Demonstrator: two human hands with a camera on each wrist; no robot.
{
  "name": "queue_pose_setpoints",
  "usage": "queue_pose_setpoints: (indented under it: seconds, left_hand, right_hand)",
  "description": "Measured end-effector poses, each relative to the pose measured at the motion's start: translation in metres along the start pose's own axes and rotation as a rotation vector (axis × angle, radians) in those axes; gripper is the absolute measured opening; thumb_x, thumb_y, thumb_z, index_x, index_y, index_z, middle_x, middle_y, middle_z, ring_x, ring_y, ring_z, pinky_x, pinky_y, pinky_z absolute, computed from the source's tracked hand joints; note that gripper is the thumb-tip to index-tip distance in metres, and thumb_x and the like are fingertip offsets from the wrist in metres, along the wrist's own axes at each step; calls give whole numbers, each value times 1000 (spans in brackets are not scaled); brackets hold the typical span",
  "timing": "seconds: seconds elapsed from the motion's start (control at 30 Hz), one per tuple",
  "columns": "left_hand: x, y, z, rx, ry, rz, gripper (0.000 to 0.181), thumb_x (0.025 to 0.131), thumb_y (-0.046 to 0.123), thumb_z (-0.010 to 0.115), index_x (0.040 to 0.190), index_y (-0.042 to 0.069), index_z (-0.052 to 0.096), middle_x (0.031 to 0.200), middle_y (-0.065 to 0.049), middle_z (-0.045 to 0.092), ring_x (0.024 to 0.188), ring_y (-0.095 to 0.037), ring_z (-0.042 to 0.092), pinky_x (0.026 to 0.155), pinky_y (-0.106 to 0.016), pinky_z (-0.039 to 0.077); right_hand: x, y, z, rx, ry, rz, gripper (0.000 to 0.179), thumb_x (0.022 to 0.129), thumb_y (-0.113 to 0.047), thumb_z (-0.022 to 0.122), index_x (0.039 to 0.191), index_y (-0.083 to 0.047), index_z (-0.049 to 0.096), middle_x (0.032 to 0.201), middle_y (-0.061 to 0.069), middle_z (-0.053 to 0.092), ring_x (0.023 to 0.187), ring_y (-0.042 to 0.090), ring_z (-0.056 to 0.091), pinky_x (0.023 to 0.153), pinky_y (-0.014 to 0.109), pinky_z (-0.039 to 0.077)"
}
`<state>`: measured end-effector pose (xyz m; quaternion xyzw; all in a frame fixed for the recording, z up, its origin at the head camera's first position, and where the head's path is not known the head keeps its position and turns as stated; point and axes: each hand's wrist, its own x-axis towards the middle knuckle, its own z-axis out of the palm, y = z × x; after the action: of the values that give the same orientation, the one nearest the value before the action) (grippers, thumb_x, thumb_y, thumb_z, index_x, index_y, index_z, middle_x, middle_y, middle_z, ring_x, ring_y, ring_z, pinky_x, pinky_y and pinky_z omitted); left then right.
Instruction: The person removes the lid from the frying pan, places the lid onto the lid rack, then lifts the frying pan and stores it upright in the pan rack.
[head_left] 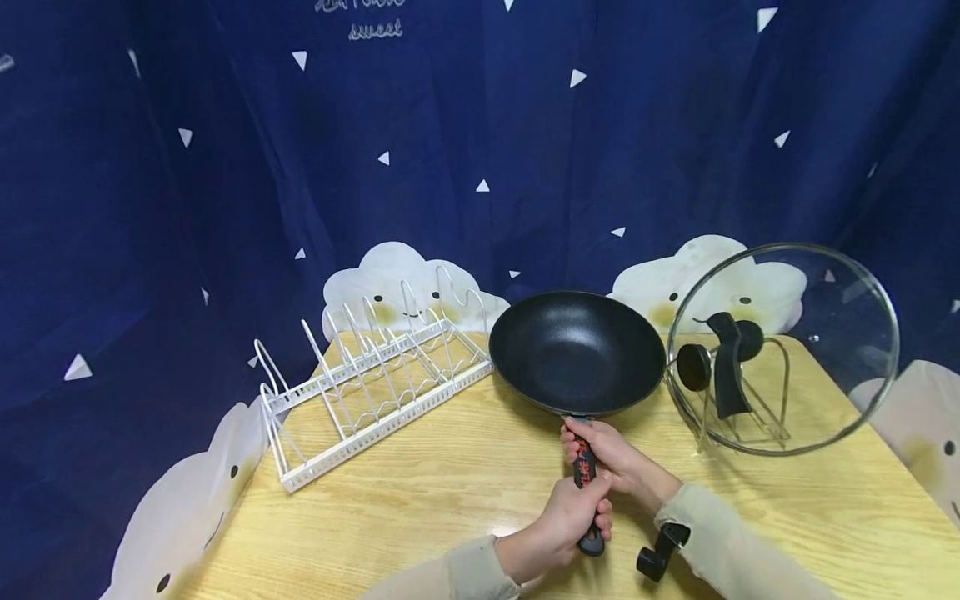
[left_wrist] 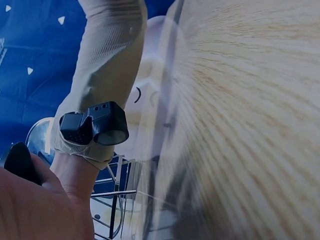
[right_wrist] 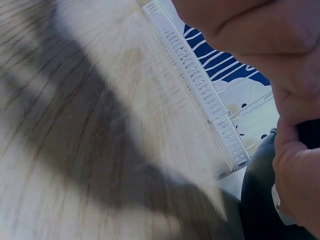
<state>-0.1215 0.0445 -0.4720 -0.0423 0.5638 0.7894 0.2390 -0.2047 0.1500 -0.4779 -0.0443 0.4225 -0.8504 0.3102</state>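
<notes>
Gripping one wok [head_left: 577,354] by its handle [head_left: 584,473], two hands: left hand [head_left: 561,517] behind right hand [head_left: 617,457]; one white rack [head_left: 390,428], one glass lid [head_left: 828,375]

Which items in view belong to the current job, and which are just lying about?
In the job:
black pan
left hand, gripping the handle near its end
right hand, gripping it closer to the bowl

Apparently just lying about, untouched:
white rack
glass lid
wire stand by the lid
</notes>
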Motion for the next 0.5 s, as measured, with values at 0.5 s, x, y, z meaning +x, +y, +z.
queue_pose_setpoints:
  seconds: [0.5]
  left_hand:
    - [-7, 4, 0, 35, -27, 68, 20, 92, 23, 57, 80, 10, 48, 55, 4, 39, 40, -6, 38, 38, -19, 38]
  right_hand:
    - [-4, -5, 8, -38, -54, -75, 22, 105, -14, 29, 94, -3, 43, 72, -5, 48, 59, 3, 50, 54, 15, 45]
